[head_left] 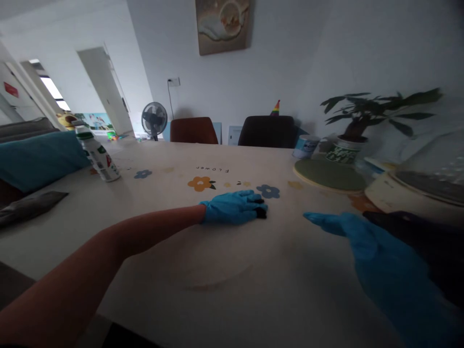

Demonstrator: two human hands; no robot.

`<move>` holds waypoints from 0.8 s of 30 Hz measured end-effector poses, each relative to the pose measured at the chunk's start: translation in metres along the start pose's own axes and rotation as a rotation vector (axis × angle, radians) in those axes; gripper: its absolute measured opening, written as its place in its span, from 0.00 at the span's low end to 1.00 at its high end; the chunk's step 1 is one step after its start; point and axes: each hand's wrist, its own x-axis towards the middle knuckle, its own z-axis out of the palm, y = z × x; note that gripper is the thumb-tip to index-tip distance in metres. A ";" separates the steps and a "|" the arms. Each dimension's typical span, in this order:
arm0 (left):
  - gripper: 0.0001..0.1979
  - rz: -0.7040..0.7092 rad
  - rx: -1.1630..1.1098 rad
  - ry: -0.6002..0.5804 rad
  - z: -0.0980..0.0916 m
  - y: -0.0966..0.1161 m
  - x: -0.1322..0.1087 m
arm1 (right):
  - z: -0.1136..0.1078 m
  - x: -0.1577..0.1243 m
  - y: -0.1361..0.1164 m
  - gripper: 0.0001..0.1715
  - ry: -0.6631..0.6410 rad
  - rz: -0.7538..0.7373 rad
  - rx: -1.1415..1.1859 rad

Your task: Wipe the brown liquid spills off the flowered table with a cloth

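My left hand, in a blue glove, lies palm down on the table with its fingers forward and to the right. It presses on a black cloth or pad, mostly hidden; only its dark edge shows around the fingertips. My right hand, in a blue glove too, is over the right part of the table with its fingers stretched out, and nothing shows in it. The pale table cover carries printed flowers and the word "Flower". An orange flower print and a blue one lie just beyond my left hand.
A white bottle stands at the left, near a dark flat item. At the right are a round green mat, a can, a potted plant and a cream appliance-like container. Chairs stand beyond the table.
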 end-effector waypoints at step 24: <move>0.28 0.030 0.023 0.085 0.008 0.016 0.030 | 0.019 0.000 0.013 0.31 -0.024 -0.271 -0.005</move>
